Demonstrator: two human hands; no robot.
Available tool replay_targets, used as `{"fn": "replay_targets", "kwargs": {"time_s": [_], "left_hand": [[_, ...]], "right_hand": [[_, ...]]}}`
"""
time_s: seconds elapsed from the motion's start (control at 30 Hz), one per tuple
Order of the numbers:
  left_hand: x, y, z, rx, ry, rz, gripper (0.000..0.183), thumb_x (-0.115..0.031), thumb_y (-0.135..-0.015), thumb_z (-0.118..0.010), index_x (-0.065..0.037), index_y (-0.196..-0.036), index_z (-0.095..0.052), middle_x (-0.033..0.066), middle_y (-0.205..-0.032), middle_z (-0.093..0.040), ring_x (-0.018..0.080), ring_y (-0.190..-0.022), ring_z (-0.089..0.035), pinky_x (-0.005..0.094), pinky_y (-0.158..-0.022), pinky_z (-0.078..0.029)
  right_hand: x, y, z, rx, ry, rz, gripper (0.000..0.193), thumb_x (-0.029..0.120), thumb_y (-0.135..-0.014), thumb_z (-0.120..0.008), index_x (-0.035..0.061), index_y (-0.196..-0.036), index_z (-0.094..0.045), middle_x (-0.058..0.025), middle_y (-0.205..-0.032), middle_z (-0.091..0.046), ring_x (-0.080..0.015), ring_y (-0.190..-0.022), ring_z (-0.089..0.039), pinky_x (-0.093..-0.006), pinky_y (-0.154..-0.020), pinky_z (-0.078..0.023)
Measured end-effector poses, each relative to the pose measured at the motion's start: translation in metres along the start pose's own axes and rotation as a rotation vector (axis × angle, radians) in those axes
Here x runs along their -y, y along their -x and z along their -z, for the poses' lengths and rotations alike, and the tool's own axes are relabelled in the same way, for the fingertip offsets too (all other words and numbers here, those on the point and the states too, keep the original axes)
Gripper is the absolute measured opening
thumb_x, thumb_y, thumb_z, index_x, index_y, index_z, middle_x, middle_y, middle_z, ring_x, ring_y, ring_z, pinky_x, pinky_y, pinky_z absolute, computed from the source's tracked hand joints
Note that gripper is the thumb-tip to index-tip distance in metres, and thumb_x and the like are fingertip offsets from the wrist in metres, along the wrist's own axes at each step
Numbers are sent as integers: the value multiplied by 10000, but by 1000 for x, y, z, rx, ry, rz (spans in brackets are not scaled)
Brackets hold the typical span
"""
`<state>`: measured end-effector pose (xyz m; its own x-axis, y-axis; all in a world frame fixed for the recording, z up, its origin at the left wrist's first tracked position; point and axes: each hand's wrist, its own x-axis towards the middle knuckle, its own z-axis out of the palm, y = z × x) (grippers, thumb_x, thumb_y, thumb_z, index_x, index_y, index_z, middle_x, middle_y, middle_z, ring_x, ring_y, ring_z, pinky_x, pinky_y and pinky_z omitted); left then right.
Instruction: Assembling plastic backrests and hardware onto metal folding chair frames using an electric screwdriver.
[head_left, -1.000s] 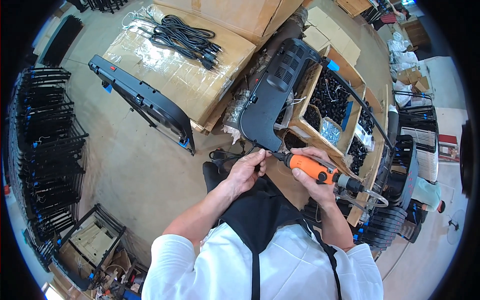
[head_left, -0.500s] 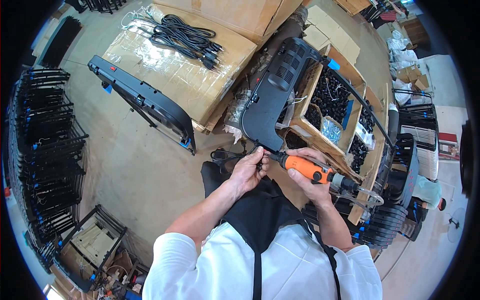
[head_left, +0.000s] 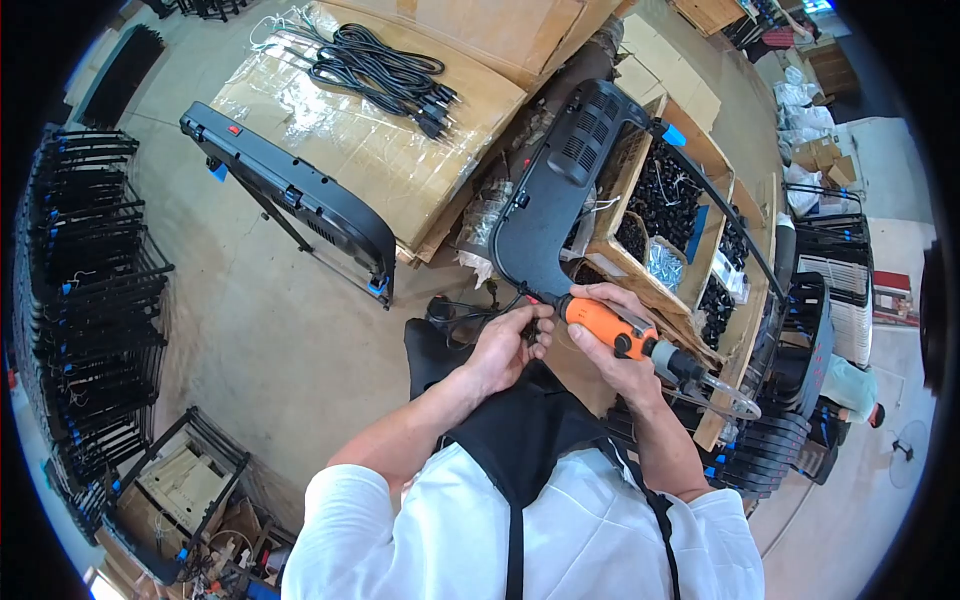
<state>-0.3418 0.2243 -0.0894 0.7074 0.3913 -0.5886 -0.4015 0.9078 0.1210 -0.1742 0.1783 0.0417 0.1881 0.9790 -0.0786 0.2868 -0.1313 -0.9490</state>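
Observation:
My right hand (head_left: 622, 362) grips an orange power screwdriver (head_left: 603, 322), whose front end points at the near edge of a black plastic housing (head_left: 540, 225). A clear hose runs from its rear. The tool's tip is too hidden to tell whether it touches the housing. Just left of the tip, my left hand (head_left: 503, 347) is closed, with curled fingers around small dark pieces that I cannot make out. A black cable (head_left: 465, 308) loops beside that hand, close to the housing's lower corner. A small red spot shows by the tip.
To the right stands a divided wooden bin (head_left: 620, 262) with black parts and silver screws (head_left: 663, 262). Black power cords (head_left: 375, 70) lie on a cardboard box (head_left: 400, 190). Another black housing with a frame (head_left: 300, 195) stands left. Stacked black frames (head_left: 100, 300) line the far left.
My left hand has drawn back slightly from the tool's tip, and its fingers have curled. A red spot now shows there. The whole view has shifted a little; the screwdriver stays in my right hand.

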Motion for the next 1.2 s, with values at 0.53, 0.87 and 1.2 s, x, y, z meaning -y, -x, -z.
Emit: {"fn": "replay_targets", "kwargs": {"time_s": [0.53,0.87,1.2], "left_hand": [[-17,3,30,94,-282,-52,267,-298,-1111,-600,-63,-1081,-724,-8,-895,-697,104,-753,-625,253,-704,-530],[-26,2,37,12,-360,-83,227,-233,-1101,-628,-52,-1193,-729,-30,-805,-635,69,-658,-562,231,-598,-473],[-55,5,-6,-82,-272,-165,209,-260,-1096,-638,-60,-1047,-671,-31,-801,-619,78,-664,-562,232,-582,-463]], "right_hand": [[-1,-38,-20,173,171,-55,317,91,-922,-785,60,-1216,-671,-139,-1318,-711,-212,-1195,-675,-385,-1041,-534],[-6,-44,-19,200,208,-31,382,112,-889,-815,60,-1236,-662,-121,-1299,-727,-234,-1200,-693,-402,-1075,-532],[19,-36,-7,37,30,9,471,82,-891,-828,38,-1318,-632,-111,-1318,-697,-223,-1236,-668,-384,-1083,-525]]}}
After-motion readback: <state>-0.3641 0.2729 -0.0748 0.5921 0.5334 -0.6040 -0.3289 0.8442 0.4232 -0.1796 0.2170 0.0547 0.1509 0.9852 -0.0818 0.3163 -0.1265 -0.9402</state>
